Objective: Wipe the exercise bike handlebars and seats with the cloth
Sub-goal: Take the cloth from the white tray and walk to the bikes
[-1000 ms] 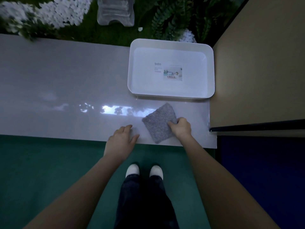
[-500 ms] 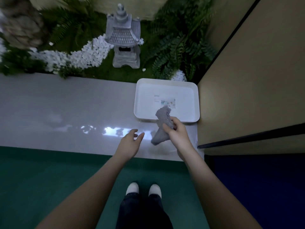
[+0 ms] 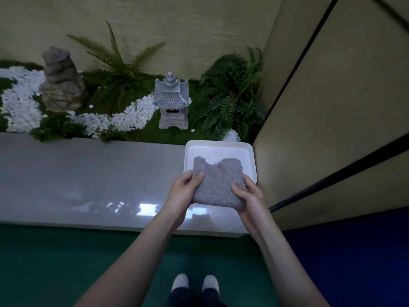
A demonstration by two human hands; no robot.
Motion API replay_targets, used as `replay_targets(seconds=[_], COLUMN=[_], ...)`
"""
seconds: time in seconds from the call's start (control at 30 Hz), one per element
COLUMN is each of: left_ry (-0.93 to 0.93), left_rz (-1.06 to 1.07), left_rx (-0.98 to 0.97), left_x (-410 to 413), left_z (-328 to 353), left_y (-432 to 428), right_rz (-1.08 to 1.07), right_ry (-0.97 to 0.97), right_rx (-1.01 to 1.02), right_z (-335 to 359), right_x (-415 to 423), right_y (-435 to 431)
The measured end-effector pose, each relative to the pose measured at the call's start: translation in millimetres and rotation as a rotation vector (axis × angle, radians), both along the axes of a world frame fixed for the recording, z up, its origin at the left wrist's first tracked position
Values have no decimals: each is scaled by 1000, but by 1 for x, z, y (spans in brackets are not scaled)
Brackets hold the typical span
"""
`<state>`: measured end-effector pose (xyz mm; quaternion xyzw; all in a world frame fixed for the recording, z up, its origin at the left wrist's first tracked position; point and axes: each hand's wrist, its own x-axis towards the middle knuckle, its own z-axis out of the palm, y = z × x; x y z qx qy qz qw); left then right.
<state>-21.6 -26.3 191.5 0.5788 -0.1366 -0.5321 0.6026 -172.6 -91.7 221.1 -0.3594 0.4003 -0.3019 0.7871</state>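
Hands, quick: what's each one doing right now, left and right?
Left hand: holds the grey cloth by its left edge.
Right hand: holds the same cloth by its right edge.

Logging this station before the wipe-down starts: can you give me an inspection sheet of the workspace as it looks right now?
Surface: glossy white ledge, showing light reflections.
Job's things: grey cloth held up off the ledge, in front of the tray's near edge; no exercise bike in view.
Clutter: white tray at the ledge's right end, with a label inside.
Grippers: left hand grips the cloth's left edge; right hand grips its right edge.
Cables: nothing seen.
Surroundings: stone lantern, rock, ferns and white pebbles behind the ledge; beige wall panel on the right; green floor.
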Motion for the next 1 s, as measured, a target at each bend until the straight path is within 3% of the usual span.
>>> replay_targets(seconds=[0.13,0.2,0.37,0.47,0.63,0.77,1.0], left_ry=[-554,-684,-614,-502,-406,-498,-477], left_rz=[27,40,51,-6,-102,-231,-298], left_rx=[109,124,25,-41,-112,-93,-48], left_x=[-10,-12,-18,-22,-26,-26,-19], left_z=[24,33,58,74,89,89,84], left_y=[17,27,45,54,68,77,89], right_rz=[-35,-27,-68,-72,-20,-6,-24], right_ry=[299,478,603,576,437,297,378], right_rx=[-186,-361,-760,-862,-605,-363,-351], right_z=[-1,1,27,41,46,47,41], right_x=[0,4,14,18,16,15,20], right_y=[19,29,54,66,79,80,81])
